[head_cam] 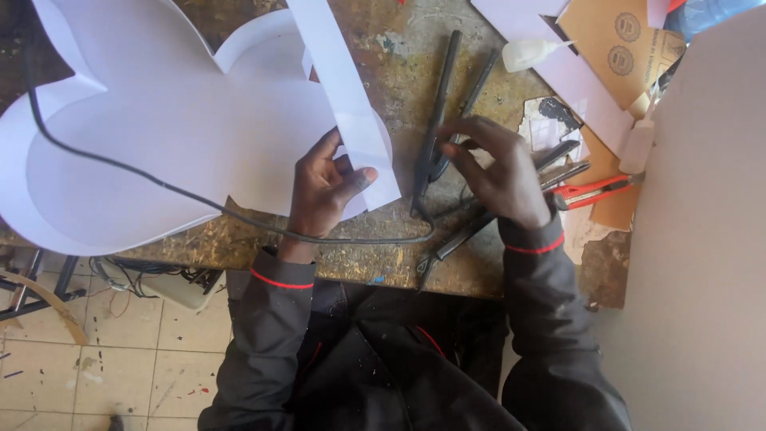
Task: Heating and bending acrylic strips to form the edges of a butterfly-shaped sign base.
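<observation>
— Where is the white strip (349, 96) lying right now?
— It is running down from the top edge across the big white curved-edge form (159, 128), and your left hand (325, 187) is pinching its lower end, thumb on top and fingers curled beneath, pressing it against the form near the front of the bench (383, 251).

— And what is your right hand (499, 172) doing?
— It is closing loosely, fingertips bent, on the black flat-bladed iron (435, 132) lying just right of the strip; how firm the grip is, I cannot tell.

— What is lying around them?
— A black cable (159, 183) is trailing from the iron across the form. More dark metal tools (479, 223) are sitting under your right wrist, a red utility knife (594, 190) is lying just beyond them, and a small glue bottle (527, 54) and brown cardboard (618, 44) are lying further back.
</observation>
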